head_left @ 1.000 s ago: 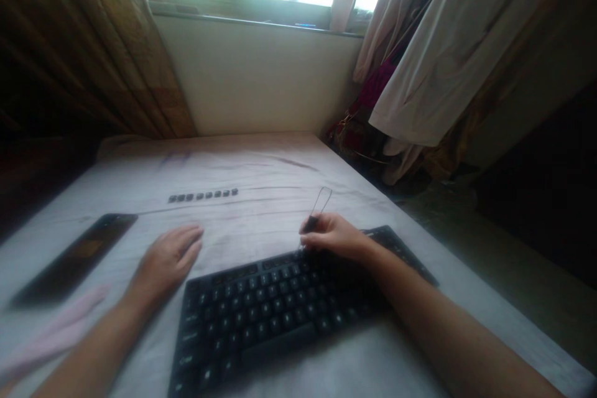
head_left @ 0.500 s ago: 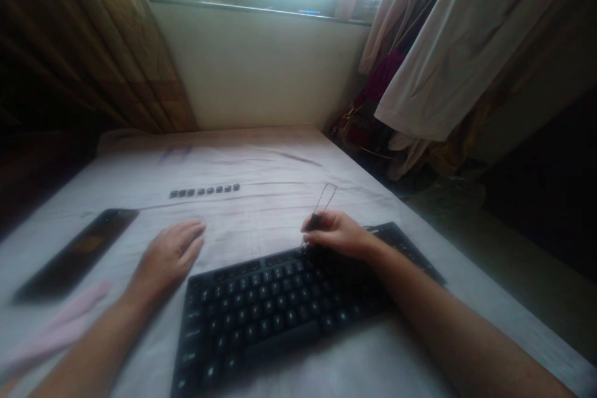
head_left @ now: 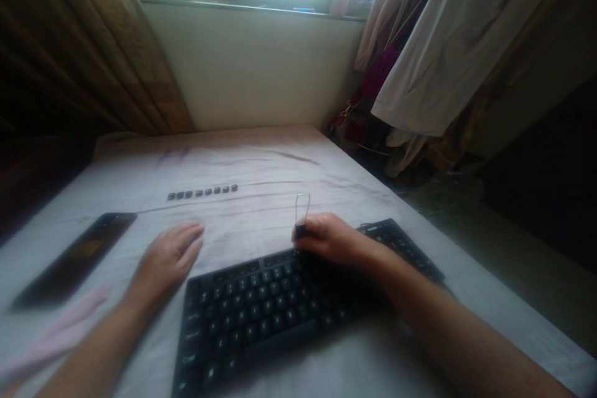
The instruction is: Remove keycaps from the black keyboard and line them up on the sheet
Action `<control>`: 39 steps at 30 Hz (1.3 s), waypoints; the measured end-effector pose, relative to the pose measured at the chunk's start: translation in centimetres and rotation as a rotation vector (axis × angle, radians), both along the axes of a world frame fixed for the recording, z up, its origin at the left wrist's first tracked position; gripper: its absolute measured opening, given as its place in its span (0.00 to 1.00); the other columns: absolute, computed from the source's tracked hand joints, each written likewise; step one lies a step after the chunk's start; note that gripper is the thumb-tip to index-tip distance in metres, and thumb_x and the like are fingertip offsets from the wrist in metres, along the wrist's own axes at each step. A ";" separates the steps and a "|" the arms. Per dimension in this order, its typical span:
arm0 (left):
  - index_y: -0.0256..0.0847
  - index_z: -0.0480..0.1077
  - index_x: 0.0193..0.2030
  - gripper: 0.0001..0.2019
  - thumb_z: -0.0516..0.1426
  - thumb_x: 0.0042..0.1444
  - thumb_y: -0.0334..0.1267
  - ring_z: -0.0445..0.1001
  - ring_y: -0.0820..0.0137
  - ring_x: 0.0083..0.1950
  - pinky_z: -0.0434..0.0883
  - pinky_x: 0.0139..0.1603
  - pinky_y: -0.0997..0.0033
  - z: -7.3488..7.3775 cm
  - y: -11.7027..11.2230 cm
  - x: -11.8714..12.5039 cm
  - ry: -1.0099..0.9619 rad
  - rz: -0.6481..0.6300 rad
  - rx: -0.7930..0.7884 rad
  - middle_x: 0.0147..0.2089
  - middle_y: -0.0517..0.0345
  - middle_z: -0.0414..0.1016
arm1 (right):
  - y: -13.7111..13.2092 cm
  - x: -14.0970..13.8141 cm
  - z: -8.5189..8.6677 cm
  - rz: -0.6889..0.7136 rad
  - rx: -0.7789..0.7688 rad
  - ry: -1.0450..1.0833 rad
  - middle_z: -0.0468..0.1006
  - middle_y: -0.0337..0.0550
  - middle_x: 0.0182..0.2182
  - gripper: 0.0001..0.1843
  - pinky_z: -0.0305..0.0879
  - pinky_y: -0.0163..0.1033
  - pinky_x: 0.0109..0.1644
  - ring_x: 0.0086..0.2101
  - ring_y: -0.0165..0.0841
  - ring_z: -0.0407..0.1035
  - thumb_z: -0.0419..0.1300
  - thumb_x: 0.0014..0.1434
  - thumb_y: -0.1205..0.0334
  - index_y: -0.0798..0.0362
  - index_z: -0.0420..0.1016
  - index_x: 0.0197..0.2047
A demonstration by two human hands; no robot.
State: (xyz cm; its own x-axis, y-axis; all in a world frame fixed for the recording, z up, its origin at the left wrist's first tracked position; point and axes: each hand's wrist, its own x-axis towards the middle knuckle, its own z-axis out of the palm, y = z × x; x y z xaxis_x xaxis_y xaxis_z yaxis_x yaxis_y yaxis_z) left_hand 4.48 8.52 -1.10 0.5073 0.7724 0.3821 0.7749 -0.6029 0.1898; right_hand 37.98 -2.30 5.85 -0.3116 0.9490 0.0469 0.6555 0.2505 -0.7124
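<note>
Right hand (head_left: pixel 326 237) is pinching a wire tool (head_left: pixel 301 229); keyboard (head_left: pixel 254 306) is lying beneath it; left hand (head_left: pixel 168 253) is resting, loosely extended.

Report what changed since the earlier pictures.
The right hand has shifted slightly left with the wire tool, whose loop swung from leaning right to nearly upright. Nothing was let go. The left hand, keyboard and row of small dark pieces stayed put.

Keyboard (head_left: pixel 252 308) partly hidden by right hand (head_left: pixel 329 237) and arm (head_left: pixel 443 317), its near left corner cut off, pink thing (head_left: pixel 65 329) blurry
</note>
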 end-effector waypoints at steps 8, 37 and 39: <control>0.40 0.73 0.48 0.20 0.47 0.60 0.48 0.72 0.59 0.55 0.66 0.59 0.56 -0.1 0.0 -0.1 0.013 0.010 -0.007 0.52 0.48 0.76 | -0.2 -0.6 0.3 0.045 0.108 -0.242 0.75 0.40 0.29 0.04 0.63 0.33 0.35 0.30 0.30 0.68 0.58 0.58 0.67 0.54 0.73 0.31; 0.41 0.75 0.47 0.21 0.47 0.59 0.48 0.73 0.57 0.54 0.67 0.57 0.56 -0.3 0.1 0.0 -0.019 0.008 0.023 0.51 0.48 0.78 | 0.0 0.2 -2.5 -0.198 -0.109 0.708 0.73 0.37 0.25 0.18 0.66 0.37 0.34 0.25 0.27 0.67 0.64 0.52 0.48 0.54 0.68 0.32; 0.40 0.75 0.46 0.21 0.48 0.59 0.49 0.74 0.57 0.53 0.68 0.57 0.55 -0.5 0.2 -0.1 -0.034 -0.004 0.027 0.51 0.47 0.78 | 0.0 0.0 -2.3 -0.203 -0.120 0.733 0.72 0.36 0.23 0.19 0.66 0.36 0.33 0.24 0.27 0.66 0.66 0.49 0.47 0.54 0.68 0.31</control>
State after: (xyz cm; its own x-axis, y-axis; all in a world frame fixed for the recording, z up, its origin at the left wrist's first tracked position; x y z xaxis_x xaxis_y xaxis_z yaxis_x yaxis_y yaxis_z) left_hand 4.35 8.70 -1.56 0.4966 0.7595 0.4202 0.7659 -0.6112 0.1994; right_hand 37.95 -2.31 3.58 -0.0594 0.9960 0.0673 0.0301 0.0692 -0.9972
